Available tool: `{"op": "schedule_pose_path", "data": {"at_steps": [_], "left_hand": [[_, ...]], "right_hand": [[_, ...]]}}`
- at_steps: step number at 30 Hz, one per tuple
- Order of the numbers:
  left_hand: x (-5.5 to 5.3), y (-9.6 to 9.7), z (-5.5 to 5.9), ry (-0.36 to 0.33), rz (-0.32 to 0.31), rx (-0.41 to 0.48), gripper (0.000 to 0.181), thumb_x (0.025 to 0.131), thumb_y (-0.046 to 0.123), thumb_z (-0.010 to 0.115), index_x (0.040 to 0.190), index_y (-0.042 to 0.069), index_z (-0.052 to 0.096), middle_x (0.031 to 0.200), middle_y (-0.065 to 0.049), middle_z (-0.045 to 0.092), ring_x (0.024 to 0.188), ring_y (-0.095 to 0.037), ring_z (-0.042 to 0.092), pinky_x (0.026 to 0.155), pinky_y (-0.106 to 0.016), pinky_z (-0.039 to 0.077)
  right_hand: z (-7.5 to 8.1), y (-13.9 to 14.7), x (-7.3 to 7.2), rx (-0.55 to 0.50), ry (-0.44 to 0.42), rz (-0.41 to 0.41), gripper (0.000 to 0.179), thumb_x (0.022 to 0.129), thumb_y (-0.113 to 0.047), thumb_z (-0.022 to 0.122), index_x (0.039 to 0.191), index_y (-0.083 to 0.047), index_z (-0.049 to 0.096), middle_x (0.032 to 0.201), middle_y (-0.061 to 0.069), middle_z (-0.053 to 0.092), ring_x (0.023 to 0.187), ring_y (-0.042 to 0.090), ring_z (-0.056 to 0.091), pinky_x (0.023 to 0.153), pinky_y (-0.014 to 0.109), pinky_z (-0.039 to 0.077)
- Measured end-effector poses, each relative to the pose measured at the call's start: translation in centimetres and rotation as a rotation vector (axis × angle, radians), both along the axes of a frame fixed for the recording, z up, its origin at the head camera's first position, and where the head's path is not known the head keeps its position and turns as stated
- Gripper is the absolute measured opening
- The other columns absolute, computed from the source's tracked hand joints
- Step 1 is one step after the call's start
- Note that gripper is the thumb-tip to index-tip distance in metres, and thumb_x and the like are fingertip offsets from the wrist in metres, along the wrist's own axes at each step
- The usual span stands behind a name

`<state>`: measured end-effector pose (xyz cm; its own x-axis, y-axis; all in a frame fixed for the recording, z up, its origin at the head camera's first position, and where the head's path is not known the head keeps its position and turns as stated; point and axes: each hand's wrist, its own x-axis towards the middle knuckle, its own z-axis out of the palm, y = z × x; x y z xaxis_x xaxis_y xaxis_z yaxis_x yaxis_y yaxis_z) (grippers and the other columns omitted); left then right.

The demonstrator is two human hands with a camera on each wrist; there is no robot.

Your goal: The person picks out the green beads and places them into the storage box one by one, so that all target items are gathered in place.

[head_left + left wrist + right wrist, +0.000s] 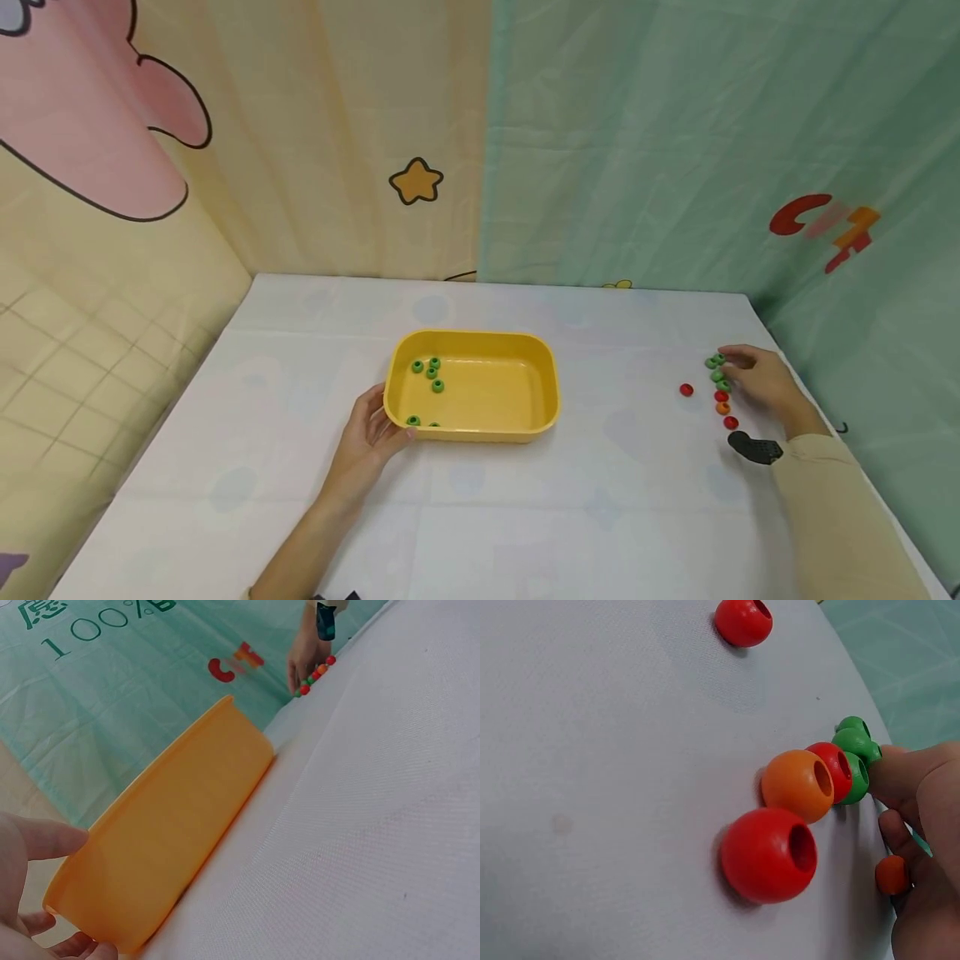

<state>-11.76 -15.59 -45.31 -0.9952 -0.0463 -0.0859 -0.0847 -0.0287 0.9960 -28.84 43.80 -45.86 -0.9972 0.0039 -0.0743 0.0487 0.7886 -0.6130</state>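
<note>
My left hand (pixel 369 433) grips the near left corner of a yellow tray (pixel 546 392), its thumb at the front rim and the other fingers round the left side. Several green beads (pixel 438 386) lie in the tray's left part. At the right, my right hand (pixel 765 383) has thumb and index finger around a green bead (pixel 720 358) at the far end of a rough line of beads. That line holds more green beads, then a red bead (pixel 769 855) and an orange bead (pixel 796 785). Another orange bead (pixel 892 875) shows against the curled fingers, partly hidden.
A lone red bead (pixel 686 389) sits left of the line. A black strap piece (pixel 753 448) is at the right wrist. White cloth (pixel 600 517) covers the table, and printed curtains (pixel 637 150) hang close behind it and on both sides.
</note>
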Motion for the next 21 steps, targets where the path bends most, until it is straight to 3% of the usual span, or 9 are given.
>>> {"op": "schedule_pose_path", "data": {"at_steps": [9,21], "left_hand": [[-0.12,-0.04,0.02,-0.001,0.001,0.014,0.08,0.093,-0.001,0.073,0.158,0.009,0.028,0.163,-0.011,0.028,0.151,-0.028,0.029,0.109,-0.02,0.038],[-0.07,0.09,0.07,-0.014,0.004,0.007,0.081,0.093,-0.002,0.072,0.158,0.009,0.026,0.164,-0.011,0.027,0.151,-0.029,0.029,0.107,-0.019,0.039]], "right_hand": [[0.0,0.02,0.04,-0.005,-0.02,-0.009,0.041,0.104,-0.017,0.058,0.134,0.012,0.055,0.128,0.036,0.053,0.114,0.05,0.05,0.097,0.064,0.043],[0.75,0.39,0.13,-0.022,0.014,-0.073,0.044,0.101,-0.024,0.067,0.128,0.008,0.057,0.123,0.031,0.055,0.11,0.045,0.052,0.081,0.042,0.05]]}}
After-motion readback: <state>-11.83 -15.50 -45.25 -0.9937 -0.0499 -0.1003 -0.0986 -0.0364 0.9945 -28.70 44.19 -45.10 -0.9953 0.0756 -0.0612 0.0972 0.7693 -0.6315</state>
